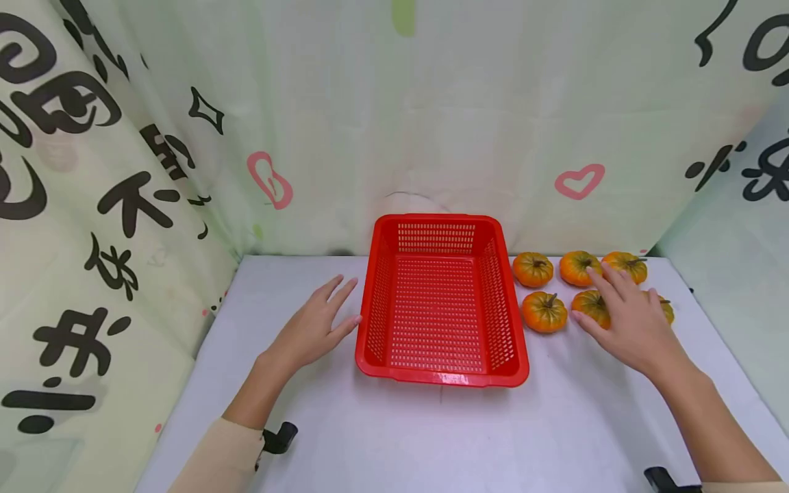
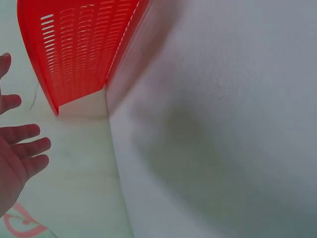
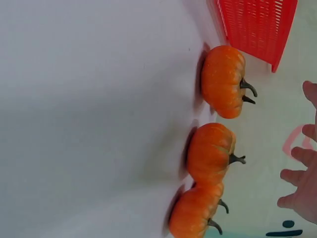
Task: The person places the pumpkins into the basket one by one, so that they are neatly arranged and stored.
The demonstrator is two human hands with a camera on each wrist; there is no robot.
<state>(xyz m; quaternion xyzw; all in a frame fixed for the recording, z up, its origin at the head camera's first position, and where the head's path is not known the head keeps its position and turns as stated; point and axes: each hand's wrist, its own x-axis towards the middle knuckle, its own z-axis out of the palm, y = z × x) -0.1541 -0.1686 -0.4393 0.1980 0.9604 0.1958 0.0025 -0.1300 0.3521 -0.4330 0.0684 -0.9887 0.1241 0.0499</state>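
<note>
Currently, basket (image 1: pixel 434 311): it stands on the white table (image 1: pixel 370 438) with its mouth upward, so from my remote place I can look down to its perforated floor.
Pumpkins (image 1: pixel 545 313): six sit in two rows, right of the basket; the stems point upward, and I suppose their own bases hold them steady.
Left hand (image 1: pixel 314 329): beside the basket's left wall, fingers spread, gripping nothing; perhaps it is there as support, but contact I cannot tell.
Right hand (image 1: pixel 631 325): right of the basket, over the pumpkins, fingers spread, no grasp visible; this spread probably suits their round shape. Fingertip contact I cannot confirm.
</note>
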